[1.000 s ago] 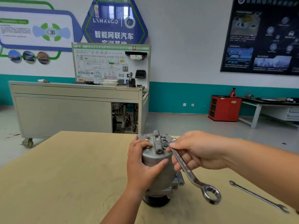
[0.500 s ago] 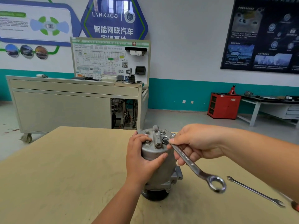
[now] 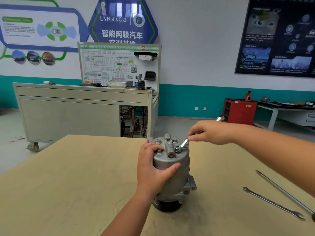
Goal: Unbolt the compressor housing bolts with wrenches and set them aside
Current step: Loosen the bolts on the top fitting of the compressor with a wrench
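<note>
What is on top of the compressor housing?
On the compressor housing: three bolt heads, a raised fitting, the wrench ring over a fourth. The left hand hides its left rim.

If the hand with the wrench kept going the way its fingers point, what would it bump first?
Probably the top of the compressor: the right hand points left and a bit down along its wrench, toward the bolt there. Depth is hard to judge.

Bright, even indoor light, soft shadows, wide-angle bending at edges, slight overall softness.
</note>
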